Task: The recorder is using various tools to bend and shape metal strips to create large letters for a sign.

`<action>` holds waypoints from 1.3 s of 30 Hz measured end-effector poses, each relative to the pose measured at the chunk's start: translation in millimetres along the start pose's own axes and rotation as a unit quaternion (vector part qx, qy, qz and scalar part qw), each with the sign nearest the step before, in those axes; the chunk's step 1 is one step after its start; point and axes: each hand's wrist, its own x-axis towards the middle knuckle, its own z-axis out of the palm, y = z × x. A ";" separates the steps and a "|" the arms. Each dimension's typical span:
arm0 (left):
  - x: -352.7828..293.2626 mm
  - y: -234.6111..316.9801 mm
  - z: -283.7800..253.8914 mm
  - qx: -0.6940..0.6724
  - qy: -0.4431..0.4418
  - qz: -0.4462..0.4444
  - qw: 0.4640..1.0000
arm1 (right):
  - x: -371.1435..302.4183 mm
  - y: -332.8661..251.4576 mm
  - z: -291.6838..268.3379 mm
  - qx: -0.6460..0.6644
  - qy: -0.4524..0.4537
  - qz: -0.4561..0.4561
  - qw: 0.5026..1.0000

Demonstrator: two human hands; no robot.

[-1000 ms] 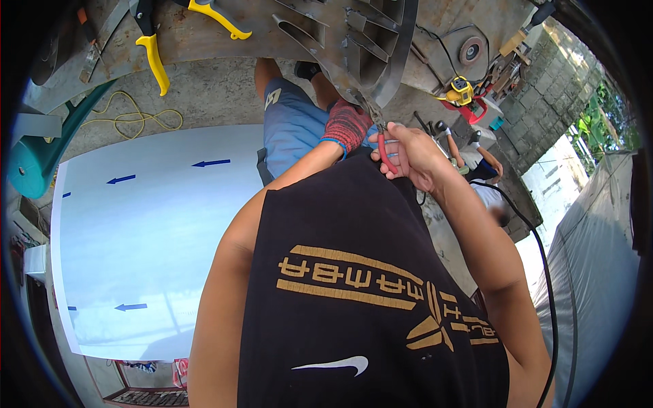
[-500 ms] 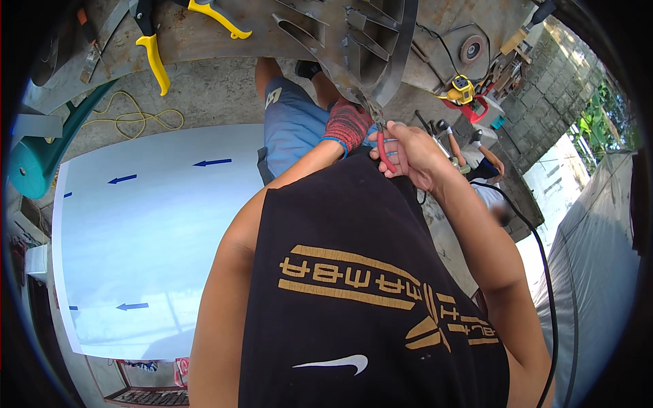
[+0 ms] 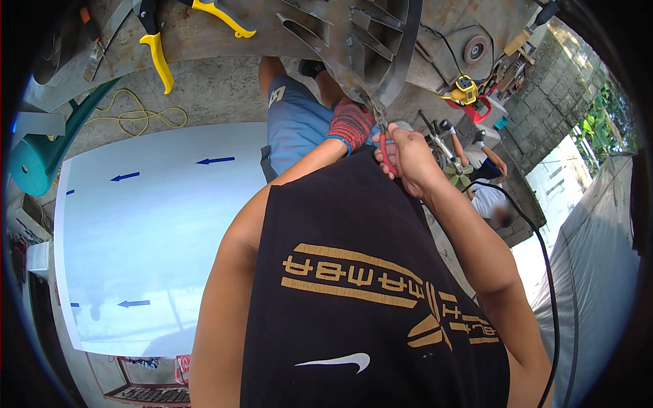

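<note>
My right hand (image 3: 412, 160), bare, is closed around the red handles of a pair of pliers (image 3: 386, 155). The metal jaws point up and away from me, at the near edge of a welded metal frame (image 3: 354, 73) with slanted plates inside a curved band. In a red and black knit glove, my left hand (image 3: 352, 124) is curled just left of the jaws, against that same edge. Its fingertips are partly hidden, so what they grip cannot be made out.
Yellow-handled snips (image 3: 158, 64) lie on the metal table at far left. A yellow power tool (image 3: 464, 90) and a flap disc (image 3: 475, 49) are at right. A white sheet with blue arrows (image 3: 163, 204) spreads at left; a person (image 3: 491, 202) is at right. A black cable (image 3: 544, 251) hangs beside my right arm.
The whole view has shifted slightly, with the scene a little further right. My right hand has turned slightly on the pliers; both hands stay at the frame's near edge.
</note>
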 end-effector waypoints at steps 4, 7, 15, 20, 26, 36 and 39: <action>-7.4 9.8 -9.8 0.047 -0.004 0.043 0.998 | 0.3 3.5 1.5 0.028 0.011 -0.015 0.999; 1.6 -9.4 9.7 0.021 -0.016 -0.023 0.999 | -4.4 -11.6 -5.2 0.026 -0.019 0.020 0.999; 3.1 -11.6 12.8 0.010 -0.027 -0.010 1.000 | -9.8 -25.1 -9.8 0.004 -0.046 0.070 0.996; -1.5 3.1 -5.9 0.005 -0.056 0.007 0.998 | -11.4 -26.4 -8.9 0.013 -0.044 0.074 0.996; 4.7 -15.3 15.7 0.013 -0.033 0.003 0.999 | -9.1 -22.0 -5.5 0.013 -0.041 0.051 0.998; 2.3 -6.5 6.7 0.082 -0.034 0.029 0.996 | -2.2 5.8 23.5 0.117 0.032 0.003 0.993; 8.3 -18.5 17.7 0.058 -0.020 0.037 0.997 | -4.2 4.1 23.0 0.121 0.023 0.001 0.992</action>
